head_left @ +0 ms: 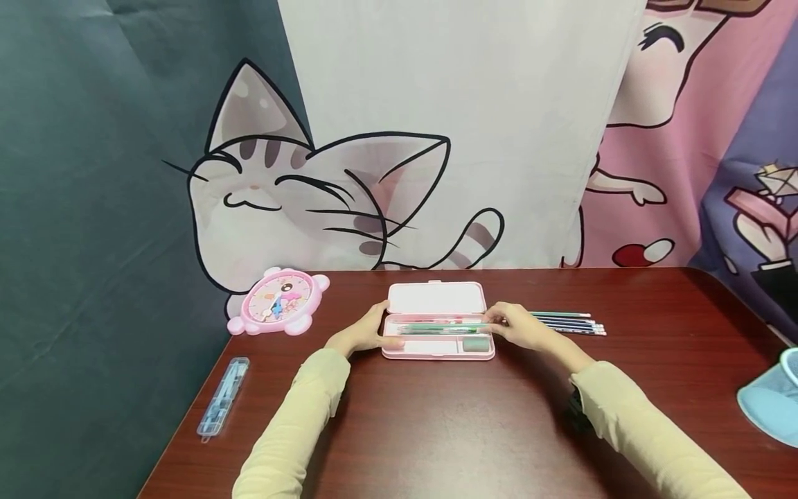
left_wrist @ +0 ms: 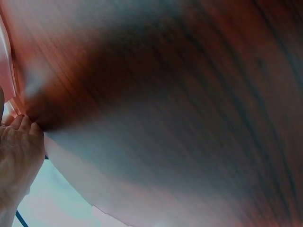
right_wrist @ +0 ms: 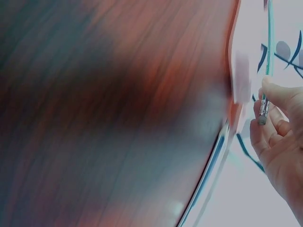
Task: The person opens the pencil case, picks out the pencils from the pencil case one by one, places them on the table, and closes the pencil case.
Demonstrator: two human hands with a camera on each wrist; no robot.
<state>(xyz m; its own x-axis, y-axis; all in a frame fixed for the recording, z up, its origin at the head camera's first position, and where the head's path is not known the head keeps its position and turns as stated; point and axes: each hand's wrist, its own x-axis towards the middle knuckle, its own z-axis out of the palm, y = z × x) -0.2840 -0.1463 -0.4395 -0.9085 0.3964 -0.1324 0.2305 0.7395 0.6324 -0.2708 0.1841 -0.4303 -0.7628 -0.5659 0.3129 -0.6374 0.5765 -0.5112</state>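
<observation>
A pink pencil case (head_left: 438, 347) lies with its lid (head_left: 436, 298) tipped back, away from the person. Several pencils and a grey-green eraser (head_left: 476, 344) are inside. My left hand (head_left: 364, 334) grips the case's left end, thumb over the front edge; in the left wrist view only part of this hand (left_wrist: 21, 156) shows. Between thumb and fingers, my right hand (head_left: 516, 326) pinches a green pencil (right_wrist: 269, 56) near its eraser end. That pencil lies lengthwise over the case in the head view. Right beside the right hand, several dark and green pencils (head_left: 570, 324) rest on the table.
A pink animal-shaped clock (head_left: 278, 301) stands at the back left. Nearer the left edge lies a clear bluish box (head_left: 223, 398). A light-blue container (head_left: 773, 398) is at the far right. Behind the brown table (head_left: 436, 430) hangs a cartoon-cat backdrop (head_left: 399, 201).
</observation>
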